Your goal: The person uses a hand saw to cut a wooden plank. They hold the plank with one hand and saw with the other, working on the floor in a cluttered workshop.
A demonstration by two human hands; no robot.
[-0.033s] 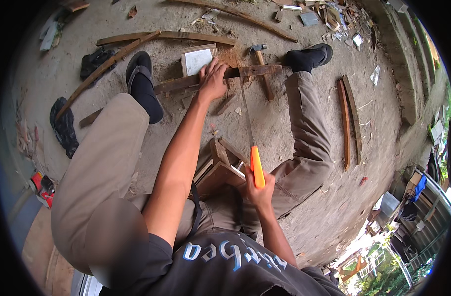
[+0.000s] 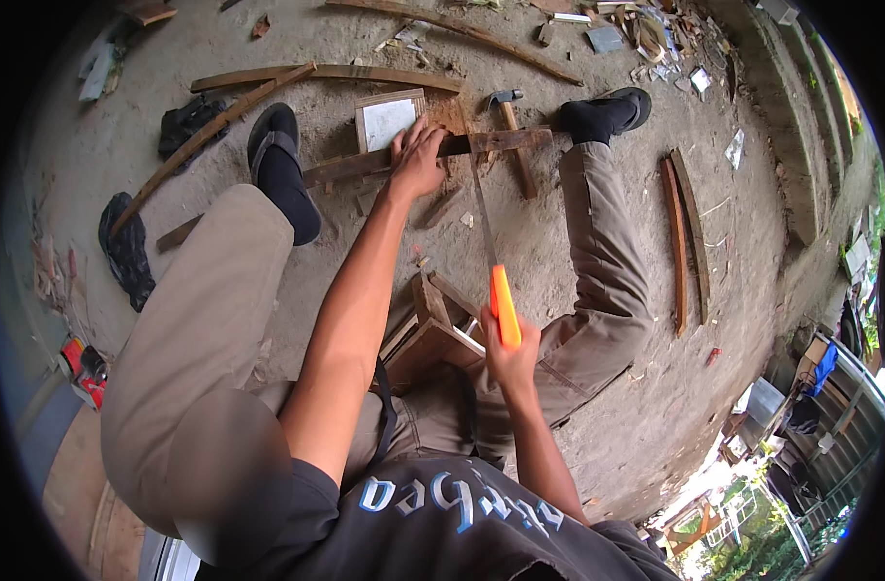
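My right hand (image 2: pixel 512 356) is wrapped around the orange handle of a handsaw (image 2: pixel 505 302). Its thin blade runs away from me and crosses a dark wooden strip (image 2: pixel 505 140) right of my left hand. Over that strip lies my left hand (image 2: pixel 419 163), fingers curled across it and bearing down. Sawdust colours the ground just beyond the crossing. A hammer (image 2: pixel 510 131) lies partly under the strip's right part, its head pointing away. Close behind my left fingers sits a small wooden frame with a white panel (image 2: pixel 389 121).
My sandalled feet (image 2: pixel 288 179) stand either side. Long wooden strips (image 2: pixel 365 73) lie at the far side, two more (image 2: pixel 689 237) at right. A wooden seat or box (image 2: pixel 428 339) is between my legs. Black plastic bags (image 2: pixel 125 250) lie left; scraps (image 2: pixel 656 44) litter the far right.
My right hand and the saw have moved slightly away from me, along the blade's line. My left hand and the wooden strip stay in place.
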